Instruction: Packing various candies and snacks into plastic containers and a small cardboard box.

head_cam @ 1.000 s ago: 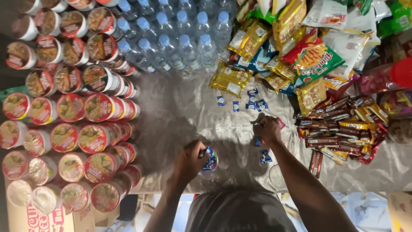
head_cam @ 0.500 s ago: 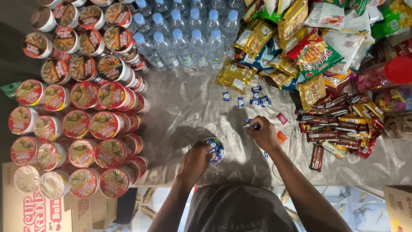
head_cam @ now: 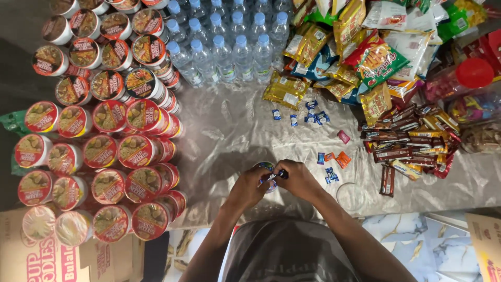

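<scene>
My left hand [head_cam: 248, 187] grips a small clear container [head_cam: 266, 168] holding blue-wrapped candies, low over the silver sheet [head_cam: 229, 136]. My right hand [head_cam: 300, 179] is closed on a blue-wrapped candy [head_cam: 276, 176] right at the container's mouth. The two hands touch each other above the sheet's front edge. More loose candies, blue [head_cam: 330, 174] and orange [head_cam: 342, 159], lie just to the right of my right hand. Another cluster of blue candies [head_cam: 313, 116] sits farther back.
Stacked instant-noodle cups [head_cam: 104, 151] fill the left side. Water bottles [head_cam: 229, 47] stand at the back. Snack packets [head_cam: 365, 52] and chocolate bars [head_cam: 407, 146] pile up at the right. A clear lid [head_cam: 350, 195] lies beside my right forearm. A cardboard box [head_cam: 31, 256] is at the lower left.
My right hand has come back from the loose candies on the right to the container in my left hand, bringing a blue candy. The view has shifted slightly.
</scene>
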